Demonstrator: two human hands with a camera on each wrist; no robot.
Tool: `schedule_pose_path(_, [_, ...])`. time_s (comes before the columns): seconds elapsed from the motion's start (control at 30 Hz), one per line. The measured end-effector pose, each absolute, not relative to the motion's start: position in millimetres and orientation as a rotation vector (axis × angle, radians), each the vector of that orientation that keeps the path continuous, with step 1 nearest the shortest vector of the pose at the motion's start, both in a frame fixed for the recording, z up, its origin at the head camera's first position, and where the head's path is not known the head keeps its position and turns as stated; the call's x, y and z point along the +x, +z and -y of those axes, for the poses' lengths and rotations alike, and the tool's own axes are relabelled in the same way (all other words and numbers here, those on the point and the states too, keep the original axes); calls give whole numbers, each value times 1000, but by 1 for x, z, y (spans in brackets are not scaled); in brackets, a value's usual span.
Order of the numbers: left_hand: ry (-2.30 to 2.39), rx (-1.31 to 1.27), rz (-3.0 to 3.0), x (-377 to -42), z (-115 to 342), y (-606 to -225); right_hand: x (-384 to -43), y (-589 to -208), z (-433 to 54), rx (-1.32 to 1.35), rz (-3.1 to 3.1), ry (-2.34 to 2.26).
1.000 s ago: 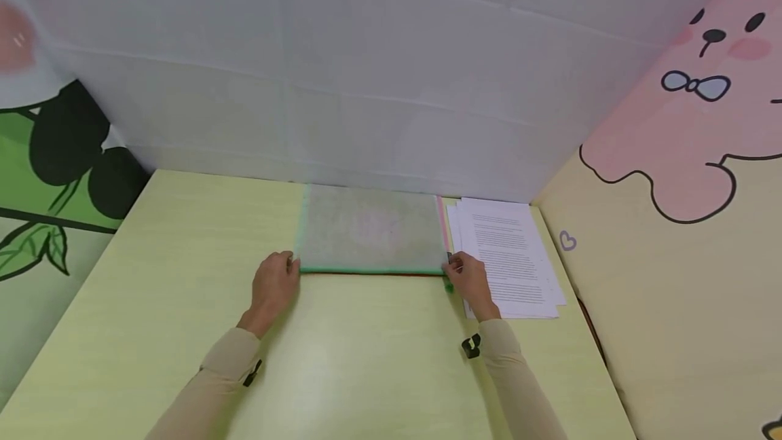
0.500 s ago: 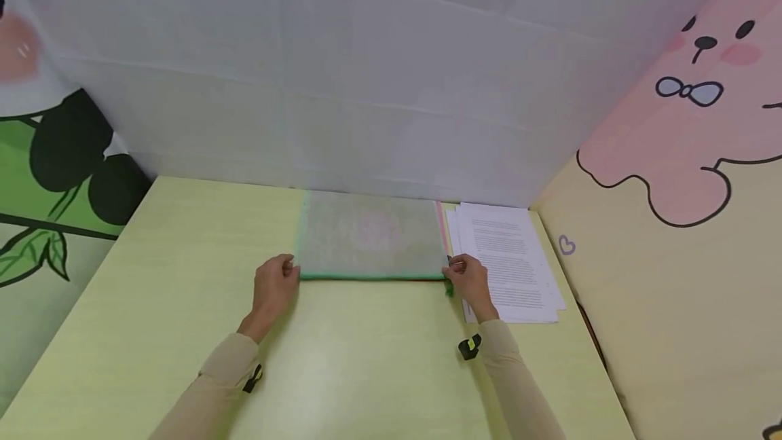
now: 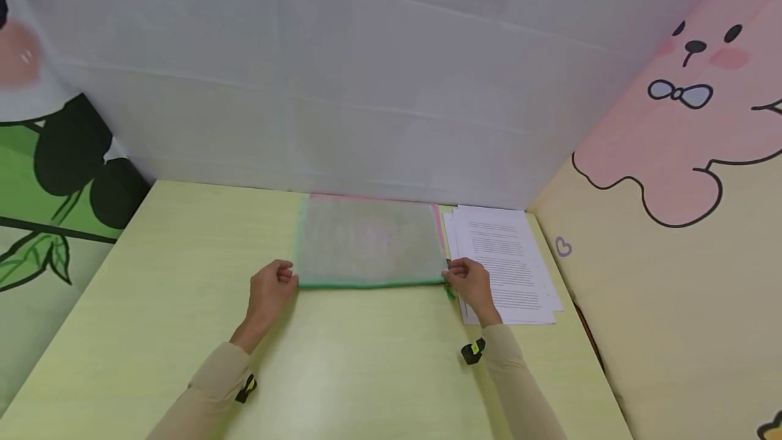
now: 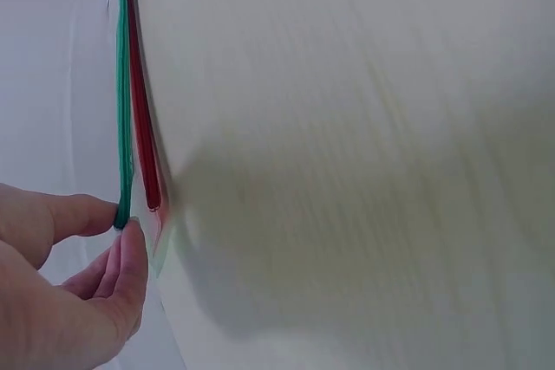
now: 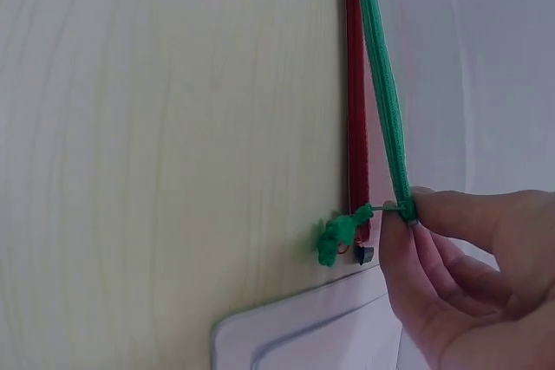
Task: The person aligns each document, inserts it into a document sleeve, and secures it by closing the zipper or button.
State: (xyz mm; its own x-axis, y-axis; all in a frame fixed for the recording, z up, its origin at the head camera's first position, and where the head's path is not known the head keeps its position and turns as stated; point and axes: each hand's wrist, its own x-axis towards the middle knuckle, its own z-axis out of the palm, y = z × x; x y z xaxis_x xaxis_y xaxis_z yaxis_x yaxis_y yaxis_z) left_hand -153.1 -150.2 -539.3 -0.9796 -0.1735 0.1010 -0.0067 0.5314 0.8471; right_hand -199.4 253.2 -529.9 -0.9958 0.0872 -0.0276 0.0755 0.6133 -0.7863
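Note:
A translucent zip pouch (image 3: pixel 373 243) with a green zipper (image 4: pixel 124 127) along its front edge lies flat at the back of the table. My left hand (image 3: pixel 269 294) pinches the zipper's left end between thumb and fingertips. At the other end, my right hand (image 3: pixel 470 287) pinches the green zipper's corner, where a green figure-shaped charm (image 5: pixel 338 236) hangs from the pull. Below the green edge runs a red zipper (image 5: pixel 356 101) of a second, pink-edged pouch (image 3: pixel 438 221), mostly covered by the upper one. Both wrist views show the green zipper lifted slightly off the red one.
A loosely stacked pile of printed sheets (image 3: pixel 507 270) lies right of the pouches, beside my right hand. The pale yellow table (image 3: pixel 366 365) ends at a white sheet wall (image 3: pixel 391 121) behind and a cartoon-printed wall (image 3: pixel 660 277) on the right.
The green-zippered pouch has slid slightly toward me with both hands. Its front edge now covers the red strip in the head view, and a pink edge shows behind it.

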Motion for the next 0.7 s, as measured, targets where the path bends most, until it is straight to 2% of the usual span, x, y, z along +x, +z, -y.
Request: schedule_pose_path(0.7, [-1479,128,2582,-114,147,-518,-183,-523,-258,0,2809,1366])
